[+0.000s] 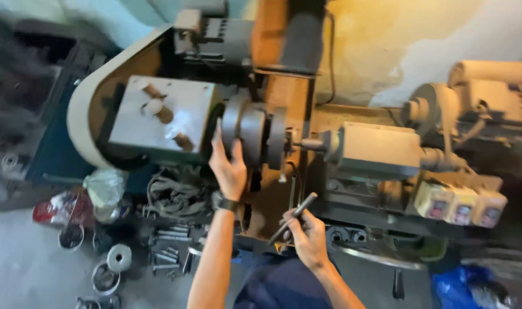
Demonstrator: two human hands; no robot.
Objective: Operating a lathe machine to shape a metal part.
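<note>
Down at the lower left of the floor (20, 269), small round metal tins (105, 278) sit among a scatter of bolts (169, 252); what the tins hold is too blurred to make out, though one beside them, a cup (72, 237), seems to have dark rods standing in it. A clear plastic bag (105, 189) and a red one (54, 209) lie against the near edge of the lathe (375, 151), and a blue bag (461, 286) sits at the lower right corner of the floor.

Open room is scarce: the machine's bed fills the middle, a tangle of belts or rags (178, 194) crowds its near edge, and only the grey floor at far left lies bare.

The left hand (229, 169) is spread flat, fingers extended upward, palm pressed on the round chuck (252, 134) at the headstock end; it grips nothing, and a dark watch (223, 203) circles its wrist. The right hand (306, 234) is closed around a slim metal rod (292, 219), which slants up toward the bed's near edge, its upper tip just below the chuck and well short of the left hand. Three pale switch boxes (461, 206) hang off the right end of the bed.
</note>
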